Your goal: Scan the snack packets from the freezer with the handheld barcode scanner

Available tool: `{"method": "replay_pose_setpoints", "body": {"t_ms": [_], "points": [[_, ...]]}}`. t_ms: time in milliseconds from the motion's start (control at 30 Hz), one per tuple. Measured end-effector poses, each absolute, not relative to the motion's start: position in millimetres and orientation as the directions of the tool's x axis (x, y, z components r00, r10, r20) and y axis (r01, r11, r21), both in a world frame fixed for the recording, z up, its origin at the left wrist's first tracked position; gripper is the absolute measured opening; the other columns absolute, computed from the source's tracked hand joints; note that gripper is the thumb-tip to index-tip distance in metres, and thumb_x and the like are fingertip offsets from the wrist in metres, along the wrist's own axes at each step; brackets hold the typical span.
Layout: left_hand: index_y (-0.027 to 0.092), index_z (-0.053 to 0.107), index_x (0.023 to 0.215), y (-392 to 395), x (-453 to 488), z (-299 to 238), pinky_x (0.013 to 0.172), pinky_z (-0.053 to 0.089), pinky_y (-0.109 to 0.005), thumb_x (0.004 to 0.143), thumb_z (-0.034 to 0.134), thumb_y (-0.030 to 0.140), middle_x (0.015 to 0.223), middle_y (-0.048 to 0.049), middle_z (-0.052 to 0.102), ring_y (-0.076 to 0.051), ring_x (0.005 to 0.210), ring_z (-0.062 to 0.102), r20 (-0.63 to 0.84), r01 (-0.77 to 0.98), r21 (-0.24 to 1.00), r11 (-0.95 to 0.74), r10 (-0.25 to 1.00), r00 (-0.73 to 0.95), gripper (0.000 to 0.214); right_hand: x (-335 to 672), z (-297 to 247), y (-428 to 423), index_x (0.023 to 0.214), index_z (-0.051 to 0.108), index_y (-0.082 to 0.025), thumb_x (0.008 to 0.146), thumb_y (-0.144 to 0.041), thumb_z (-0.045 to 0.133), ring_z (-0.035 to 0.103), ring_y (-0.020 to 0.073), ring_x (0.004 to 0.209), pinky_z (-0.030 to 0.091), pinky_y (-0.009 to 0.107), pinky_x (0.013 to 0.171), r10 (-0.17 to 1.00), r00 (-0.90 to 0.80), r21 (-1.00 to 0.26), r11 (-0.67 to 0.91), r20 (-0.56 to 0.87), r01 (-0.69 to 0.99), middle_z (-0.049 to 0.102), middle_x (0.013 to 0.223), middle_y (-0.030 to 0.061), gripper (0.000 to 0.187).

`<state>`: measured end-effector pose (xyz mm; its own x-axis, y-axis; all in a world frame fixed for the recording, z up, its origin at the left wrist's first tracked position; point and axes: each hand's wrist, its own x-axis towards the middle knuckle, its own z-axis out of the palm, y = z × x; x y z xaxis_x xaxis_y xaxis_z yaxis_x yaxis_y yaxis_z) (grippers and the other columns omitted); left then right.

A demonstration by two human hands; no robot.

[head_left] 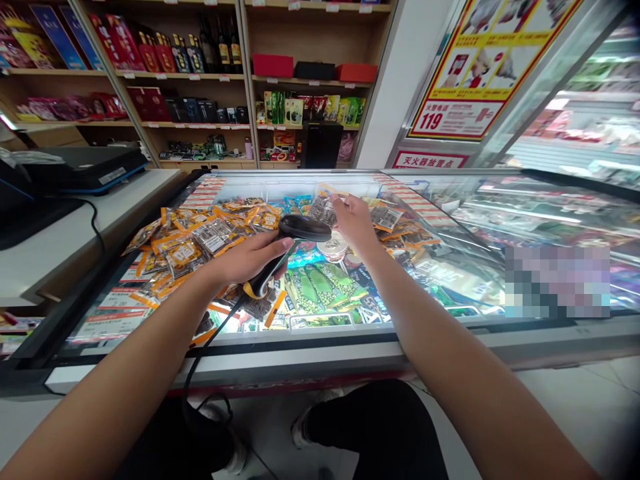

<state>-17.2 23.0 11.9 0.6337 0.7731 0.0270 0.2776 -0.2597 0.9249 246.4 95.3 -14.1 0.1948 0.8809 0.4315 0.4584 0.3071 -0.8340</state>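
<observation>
My left hand point(255, 257) is wrapped round the handle of a black corded barcode scanner point(305, 228), whose head points to the right. My right hand point(354, 219) pinches the edge of a clear snack packet with orange trim point(323, 208), held up just beyond the scanner head. Below both hands is the glass top of a chest freezer point(280, 345). A heap of similar orange-edged packets point(187, 250) lies on the glass to the left. A smaller group of these packets point(407, 230) lies to the right of my right wrist.
Under the glass are green ice-cream packs point(325, 285) and a round tub point(332, 247). The scanner's cord point(215, 333) hangs over the freezer's front edge. A counter point(75, 227) with a black device point(85, 167) stands at left. Stocked shelves point(200, 77) line the back.
</observation>
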Motion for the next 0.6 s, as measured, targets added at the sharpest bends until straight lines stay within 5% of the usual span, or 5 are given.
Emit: {"method": "replay_pose_setpoints", "body": {"t_ms": [233,333,467,600], "points": [[0.02,0.058,0.082,27.4,-20.2,12.5,0.051,0.047,-0.023,0.096,0.054,0.074,0.067,-0.0029,0.068,-0.014,0.054,0.06,0.046,0.243,0.94,-0.24,0.793,0.608,0.056,249.5,-9.9,92.4,0.076,0.052,-0.027,0.101,-0.059,0.052,0.061,0.0272,0.07,0.054,0.043,0.075,0.845,0.173,-0.712,0.297,0.507,0.636,0.046,0.062,0.001,0.04],[0.021,0.055,0.087,31.5,-19.3,17.6,0.049,0.046,-0.023,0.091,0.061,0.074,0.065,-0.0025,0.068,-0.014,0.054,0.062,0.137,0.15,0.96,-0.238,0.862,0.488,0.054,263.4,-9.0,91.6,0.102,0.067,-0.024,0.097,-0.045,0.064,0.067,0.0324,0.084,0.054,0.047,0.085,0.844,0.151,-0.572,0.207,0.515,0.794,0.061,0.074,0.0056,0.022],[0.022,0.053,0.086,36.7,-17.8,25.5,0.041,0.038,-0.023,0.09,0.059,0.074,0.058,-0.001,0.063,-0.012,0.044,0.054,0.239,0.049,0.966,-0.253,0.952,0.19,0.053,279.9,-9.9,92.0,0.134,0.064,-0.017,0.091,-0.039,0.072,0.063,0.0428,0.118,0.049,0.06,0.103,0.806,0.145,-0.399,0.121,0.574,0.909,0.072,0.11,0.0181,0.049],[0.023,0.054,0.09,41.5,-18.4,28.6,0.041,0.039,-0.024,0.089,0.057,0.076,0.056,0.0013,0.061,-0.014,0.045,0.056,0.251,-0.075,0.965,-0.251,0.968,-0.013,0.053,251.9,-13.1,87.6,0.142,0.063,-0.016,0.098,-0.039,0.062,0.054,0.0418,0.136,0.041,0.06,0.117,0.775,-0.074,-0.288,0.319,0.627,0.903,0.065,0.139,0.0195,0.049]]}}
